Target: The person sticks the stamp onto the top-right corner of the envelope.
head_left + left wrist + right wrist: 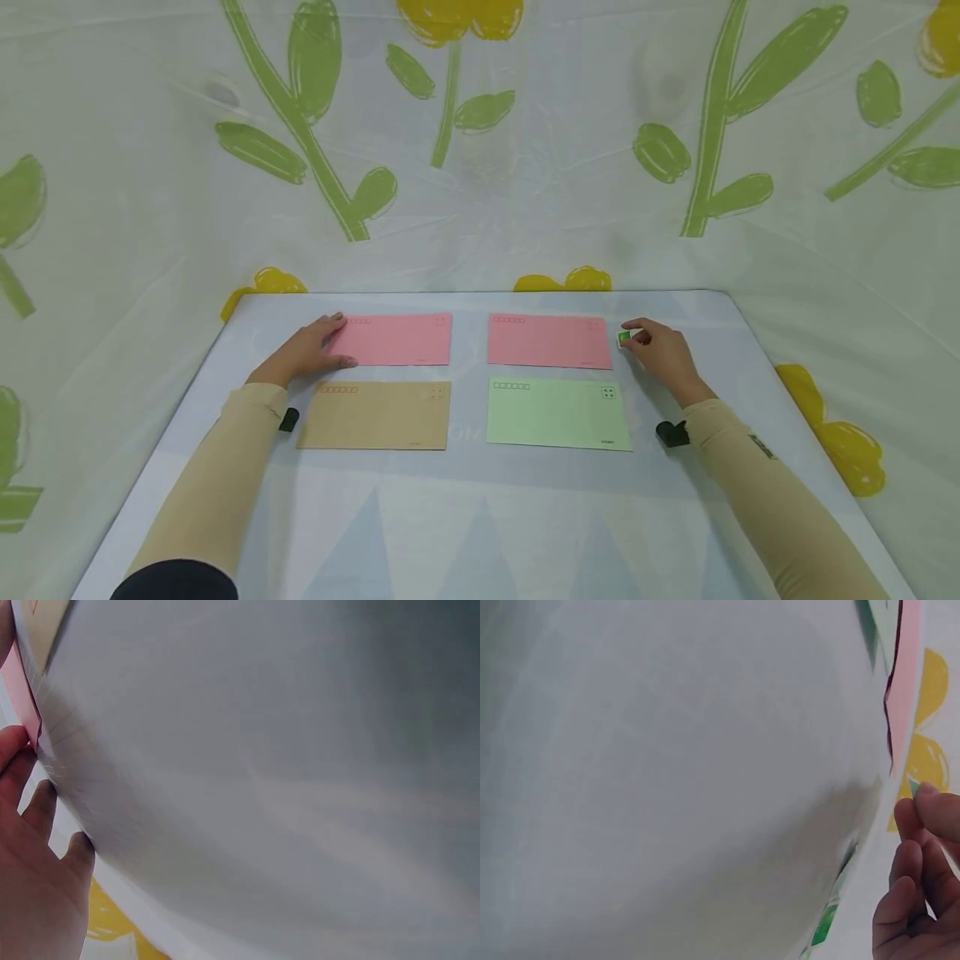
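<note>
Just off the right edge of the right pink envelope (547,342), my right hand (663,354) pinches a small green stamp (623,338) with a white border between thumb and forefinger. In the right wrist view only a corner of that stamp (913,786) shows past the fingertips. My left hand (303,350) rests at the left end of the left pink envelope (393,340), its fingers spread at the upper corner and the thumb by the lower edge. In the left wrist view the fingertips (45,787) touch the table.
Nearer to me lie a brown envelope (375,417) on the left and a light green envelope (555,412) on the right. Another green-patterned piece (825,924) lies on the table near the right hand. Behind the white table (420,517) hangs a flower-patterned cloth (555,167).
</note>
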The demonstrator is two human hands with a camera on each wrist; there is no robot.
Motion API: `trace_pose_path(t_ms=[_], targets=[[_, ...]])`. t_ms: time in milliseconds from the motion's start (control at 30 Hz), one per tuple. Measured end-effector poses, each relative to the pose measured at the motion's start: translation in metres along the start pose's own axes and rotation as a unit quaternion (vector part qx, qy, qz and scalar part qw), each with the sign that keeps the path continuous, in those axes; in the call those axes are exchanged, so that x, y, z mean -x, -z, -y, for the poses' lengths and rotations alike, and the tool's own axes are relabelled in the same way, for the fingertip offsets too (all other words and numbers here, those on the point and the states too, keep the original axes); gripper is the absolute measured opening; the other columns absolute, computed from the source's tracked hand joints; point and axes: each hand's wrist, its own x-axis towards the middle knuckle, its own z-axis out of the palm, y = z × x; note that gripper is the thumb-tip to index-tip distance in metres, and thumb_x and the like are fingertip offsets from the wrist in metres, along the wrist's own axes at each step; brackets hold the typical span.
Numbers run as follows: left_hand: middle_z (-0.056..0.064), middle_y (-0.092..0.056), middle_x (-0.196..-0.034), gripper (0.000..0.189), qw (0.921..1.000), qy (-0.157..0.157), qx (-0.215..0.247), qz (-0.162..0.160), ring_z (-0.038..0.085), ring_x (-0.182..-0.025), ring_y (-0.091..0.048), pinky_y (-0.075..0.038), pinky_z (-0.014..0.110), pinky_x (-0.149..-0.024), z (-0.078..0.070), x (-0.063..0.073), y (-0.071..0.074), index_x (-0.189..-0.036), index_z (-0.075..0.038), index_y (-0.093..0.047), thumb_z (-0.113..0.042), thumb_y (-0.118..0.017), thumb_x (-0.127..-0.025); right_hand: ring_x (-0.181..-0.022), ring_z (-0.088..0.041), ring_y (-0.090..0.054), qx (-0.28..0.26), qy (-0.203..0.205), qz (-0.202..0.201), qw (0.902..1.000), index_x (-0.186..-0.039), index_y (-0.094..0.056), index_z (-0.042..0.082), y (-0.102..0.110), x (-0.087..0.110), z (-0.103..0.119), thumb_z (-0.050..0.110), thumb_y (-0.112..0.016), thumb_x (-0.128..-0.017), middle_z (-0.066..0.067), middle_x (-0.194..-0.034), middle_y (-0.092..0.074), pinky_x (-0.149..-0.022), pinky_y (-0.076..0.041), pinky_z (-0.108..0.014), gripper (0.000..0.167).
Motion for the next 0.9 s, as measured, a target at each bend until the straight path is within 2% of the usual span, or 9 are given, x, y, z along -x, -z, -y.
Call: trace_pose_path(t_ms=[333,633,900], targets=[[0.019,-0.014,-0.168,0.112,1.0000,0.001,0.000,-0.001,0.044,-0.154,-0.008,-0.012,0.062,-0.123,0.001,-0.001,-0.001,-0.162,-0.004,-0.020,-0.059,-0.077,-0.083,-0.072,-0.024,-0.054,-0.024,0.010,-0.007,0.9996,-0.124,-0.067,0.007,-0.002,-0.002,-0.003,0.021,-0.067,-0.100,-0.014,-0.096,-0.068,-0.058,-0.046,-0.031,0.028],[0.019,-0.014,-0.169,0.111,1.0000,0.005,0.001,0.002,0.043,-0.154,-0.007,-0.012,0.062,-0.123,-0.004,0.003,0.000,-0.162,-0.004,-0.019,-0.057,-0.077,-0.084,-0.073,-0.025,-0.055,-0.042,0.000,-0.004,0.9991,-0.124,-0.066,0.007,-0.001,-0.003,0.005,0.024,-0.067,-0.100,-0.013,-0.099,-0.066,-0.056,-0.047,-0.029,0.029],[0.019,-0.014,-0.169,0.108,1.0000,0.002,-0.003,0.003,0.043,-0.154,-0.007,-0.013,0.062,-0.123,-0.004,0.002,0.001,-0.162,-0.004,-0.019,-0.054,-0.077,-0.086,-0.085,-0.027,-0.056,-0.055,-0.003,-0.008,0.9984,-0.129,-0.065,0.009,-0.001,-0.005,0.017,0.024,-0.068,-0.100,-0.014,-0.104,-0.066,-0.063,-0.049,-0.029,0.033]])
